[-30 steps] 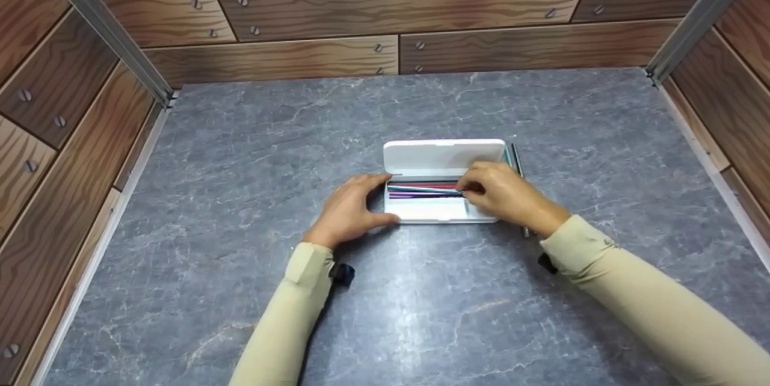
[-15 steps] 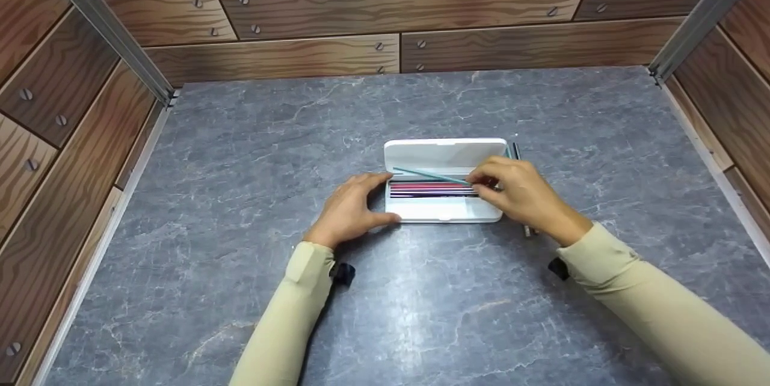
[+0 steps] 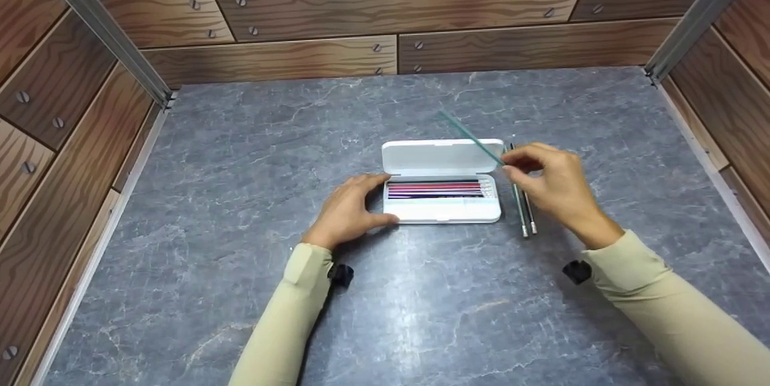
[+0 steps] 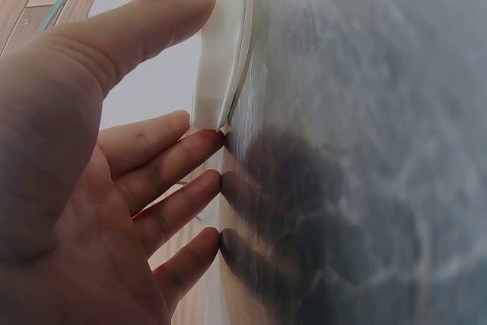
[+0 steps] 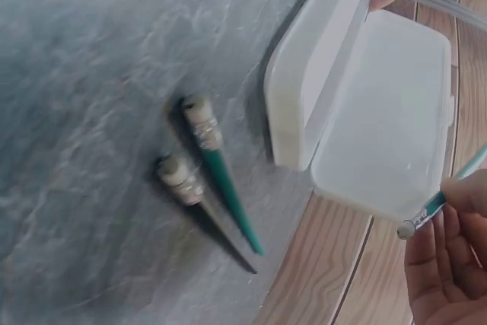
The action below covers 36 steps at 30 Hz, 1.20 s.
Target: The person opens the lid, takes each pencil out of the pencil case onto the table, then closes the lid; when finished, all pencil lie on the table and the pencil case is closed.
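Note:
A teal pencil [image 3: 472,136] with a white eraser end [image 5: 408,228] is pinched between the thumb and fingers of my right hand [image 3: 550,184], above the table and right of the pencil case. The white pencil case [image 3: 442,214] lies with its lid [image 3: 439,157] raised. Several pencils [image 3: 433,189], red, pink, purple and dark, lie side by side inside. At the case's left end, my left hand [image 3: 349,208] rests with thumb and fingers spread, fingertips touching its edge. A green pencil [image 5: 226,192] and a black pencil [image 5: 217,226] lie on the table beneath my right hand.
The grey marbled tabletop [image 3: 252,151] is bordered by wood-patterned panels [image 3: 307,13] at the back and both sides. Metal posts stand in the back corners, such as the right post [image 3: 686,19].
My right hand has drawn the teal pencil up out of the case and carried it to the right. The left hand has stayed at the case's left end.

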Available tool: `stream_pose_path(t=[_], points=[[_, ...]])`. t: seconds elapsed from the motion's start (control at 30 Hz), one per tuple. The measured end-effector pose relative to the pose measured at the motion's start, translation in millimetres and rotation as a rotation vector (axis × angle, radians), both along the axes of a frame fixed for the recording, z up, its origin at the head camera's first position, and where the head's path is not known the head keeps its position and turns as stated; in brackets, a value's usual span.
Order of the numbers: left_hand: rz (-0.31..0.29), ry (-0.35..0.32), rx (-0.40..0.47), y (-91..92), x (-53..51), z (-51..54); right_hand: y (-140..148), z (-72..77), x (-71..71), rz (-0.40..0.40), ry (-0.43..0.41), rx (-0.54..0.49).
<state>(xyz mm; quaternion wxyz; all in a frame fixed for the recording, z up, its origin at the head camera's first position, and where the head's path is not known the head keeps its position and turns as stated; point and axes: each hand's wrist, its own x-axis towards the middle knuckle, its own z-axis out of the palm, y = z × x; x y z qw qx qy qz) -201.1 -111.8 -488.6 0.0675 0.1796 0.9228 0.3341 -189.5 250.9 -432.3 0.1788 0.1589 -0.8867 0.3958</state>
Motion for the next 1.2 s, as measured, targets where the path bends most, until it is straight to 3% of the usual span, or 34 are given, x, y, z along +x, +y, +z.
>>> stream_pose_path(t=[0.27, 0.6, 0.93, 1.2], points=[[-0.003, 0.001, 0.004, -1.7, 0.4, -0.5, 16.6, -8.7, 2.6, -0.157, -0.097, -0.026], [-0.009, 0.005, 0.005, -2.2, 0.3, -1.7, 36.7, -22.6, 7.3, -0.327, -0.218, 0.108], [-0.003, 0.005, -0.005, -0.9, 0.4, 0.7, 44.6, -30.8, 10.9, -0.333, -0.339, 0.179], [0.001, 0.0, -0.004, -0.8, 0.8, 0.4, 43.7, -34.7, 13.2, -0.321, -0.377, 0.205]])
